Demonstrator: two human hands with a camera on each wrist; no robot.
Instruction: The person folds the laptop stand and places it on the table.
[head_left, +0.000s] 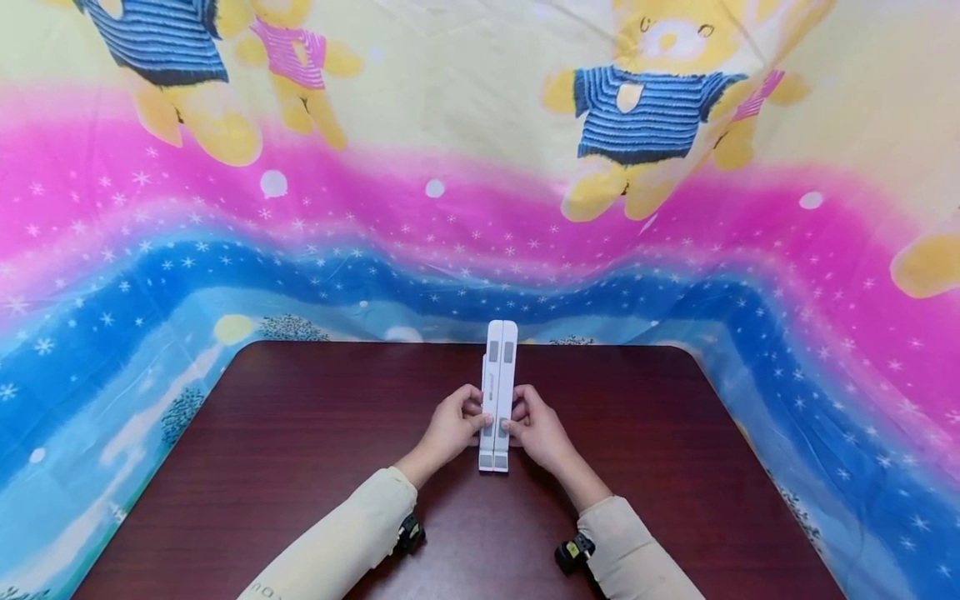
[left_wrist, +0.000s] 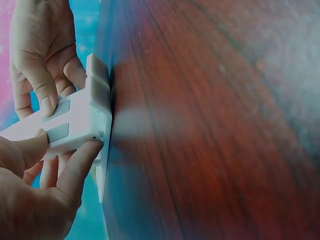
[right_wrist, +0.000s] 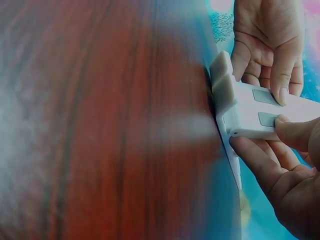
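Observation:
A white folded laptop stand [head_left: 492,392] with grey pads stands upright on the table, its two long bars side by side. My left hand [head_left: 448,427] grips its left bar low down, thumb on the front face and fingers behind. On the other bar my right hand [head_left: 542,432] does the same from the right. The left wrist view shows both thumbs on the grey pads of the stand [left_wrist: 80,117], near its hooked foot ends. Those ends touch or nearly touch the tabletop in the right wrist view, where the stand [right_wrist: 245,110] hides part of the fingers.
The dark red wooden table [head_left: 315,433] has rounded far corners. Behind and beside it hangs a cloth [head_left: 450,225] printed with bears and snowflakes. A small black device [head_left: 575,552] sits at the right sleeve cuff, and another black device [head_left: 410,533] at the left.

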